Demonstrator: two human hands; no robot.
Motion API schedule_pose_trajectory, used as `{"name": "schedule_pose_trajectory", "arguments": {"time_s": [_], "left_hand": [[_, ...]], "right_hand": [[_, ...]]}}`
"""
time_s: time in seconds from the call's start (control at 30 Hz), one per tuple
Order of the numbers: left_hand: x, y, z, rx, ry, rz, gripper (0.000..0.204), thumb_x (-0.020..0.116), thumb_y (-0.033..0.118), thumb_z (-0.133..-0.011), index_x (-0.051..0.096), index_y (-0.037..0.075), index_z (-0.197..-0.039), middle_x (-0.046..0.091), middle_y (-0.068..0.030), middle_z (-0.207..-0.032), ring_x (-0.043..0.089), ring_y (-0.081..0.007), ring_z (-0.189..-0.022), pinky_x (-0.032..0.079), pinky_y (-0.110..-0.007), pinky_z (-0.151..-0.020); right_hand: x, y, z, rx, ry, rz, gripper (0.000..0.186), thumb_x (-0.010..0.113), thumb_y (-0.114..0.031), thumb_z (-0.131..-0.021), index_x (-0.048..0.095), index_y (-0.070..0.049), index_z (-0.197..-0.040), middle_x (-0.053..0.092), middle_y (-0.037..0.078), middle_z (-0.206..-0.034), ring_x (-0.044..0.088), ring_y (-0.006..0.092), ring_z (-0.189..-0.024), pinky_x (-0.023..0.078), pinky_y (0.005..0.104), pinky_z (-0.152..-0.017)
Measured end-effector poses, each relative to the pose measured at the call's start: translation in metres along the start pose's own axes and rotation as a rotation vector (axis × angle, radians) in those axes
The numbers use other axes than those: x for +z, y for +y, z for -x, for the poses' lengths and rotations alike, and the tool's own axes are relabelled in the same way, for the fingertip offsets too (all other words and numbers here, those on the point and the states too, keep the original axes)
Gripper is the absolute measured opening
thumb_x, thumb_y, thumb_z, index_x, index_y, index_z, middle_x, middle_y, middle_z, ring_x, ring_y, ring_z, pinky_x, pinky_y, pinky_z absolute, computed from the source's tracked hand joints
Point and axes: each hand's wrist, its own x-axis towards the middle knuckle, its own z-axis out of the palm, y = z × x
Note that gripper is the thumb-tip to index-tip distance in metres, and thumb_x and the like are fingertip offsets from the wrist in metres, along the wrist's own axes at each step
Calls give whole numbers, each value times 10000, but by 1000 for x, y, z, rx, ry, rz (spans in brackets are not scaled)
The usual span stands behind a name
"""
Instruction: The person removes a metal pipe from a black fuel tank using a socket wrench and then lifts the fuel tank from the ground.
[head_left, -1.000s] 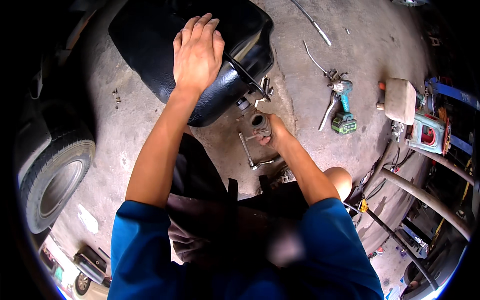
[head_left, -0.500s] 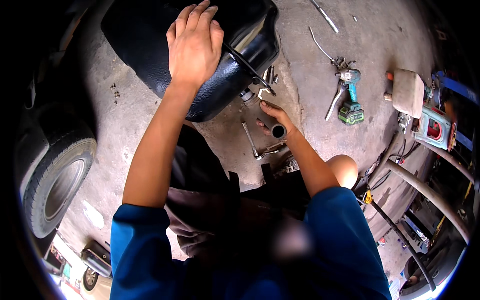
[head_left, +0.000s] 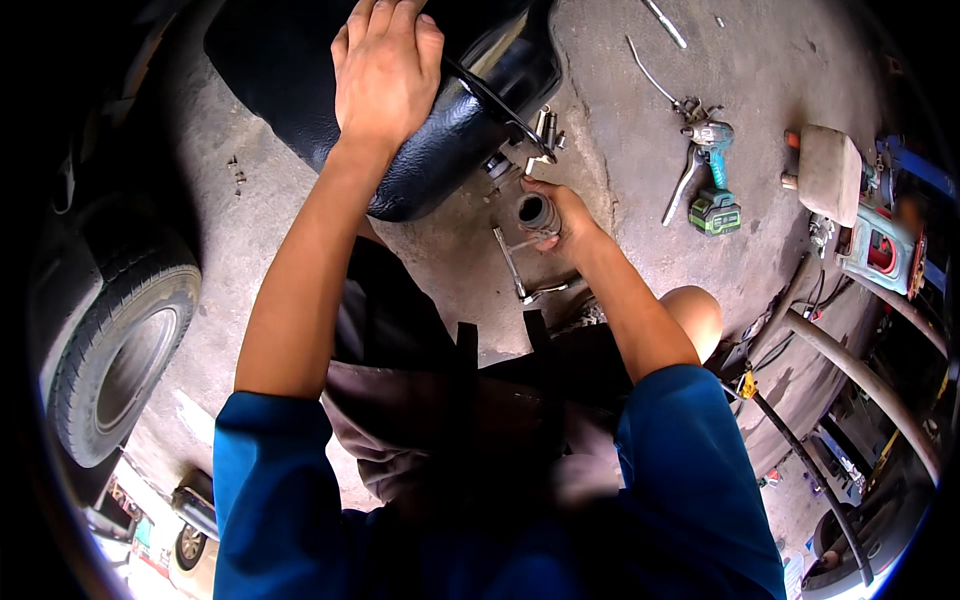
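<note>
A large black tank (head_left: pixel 300 75) with a glossy surface and a dark strap across it fills the top centre. My left hand (head_left: pixel 388 85) lies flat on its top, fingers stretched out and the fingertips cut off by the picture's edge. A short pipe stub (head_left: pixel 497 165) juts from the tank's near right side. Just right of the stub, my right hand (head_left: pixel 568 215) is closed around a short grey hose (head_left: pixel 536 211), whose round open end faces up toward me. The hose is apart from the stub. Several metal sockets (head_left: pixel 548 128) lie on the floor beside the tank.
Socket wrenches (head_left: pixel 510 265) lie on the concrete before my knees. Rightward are a teal cordless impact wrench (head_left: pixel 712 165), a metal bar (head_left: pixel 665 22), a grey block (head_left: pixel 823 172) and long pipes (head_left: pixel 865 375). A vehicle wheel (head_left: pixel 125 360) stands at the left; small bolts (head_left: pixel 236 174) lie nearby.
My right hand has drawn the hose back from beside the tank's stub and tilted it, so its open end now faces upward. My left hand stays on the tank.
</note>
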Motion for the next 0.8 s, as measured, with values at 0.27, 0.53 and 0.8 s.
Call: {"name": "schedule_pose_trajectory", "arguments": {"time_s": [0.27, 0.53, 0.8], "left_hand": [[7, 6, 0, -16, 25, -23, 345, 482, 136, -931, 571, 12, -1241, 553, -149, -1354, 450, -338, -1308, 343, -464, -1084], [15, -4, -2, -18, 41, -8, 374, 473, 244, -980, 587, 106, -1308, 538, -45, -1419, 408, -259, -1367, 307, -451, -1119], [17, -3, -8, -15, 43, -10, 379, 471, 240, -976, 584, 99, -1309, 537, -45, -1419, 407, -267, -1367, 313, -459, -1115]], "right_hand": [[-36, 13, -31, -274, -164, 32, 280, 675, -411, -932, 559, -173, -1024, 562, 20, -767, 563, 131, -619, 407, 246, -441], [-30, -1, -20, -301, -167, 127, 321, 720, -370, -895, 624, -85, -1006, 600, 30, -819, 570, 146, -629, 444, 270, -499], [-1, -22, 0, -199, 73, 259, 258, 682, -364, -907, 599, -120, -897, 574, 25, -636, 442, 111, -403, 219, 268, -323]]}}
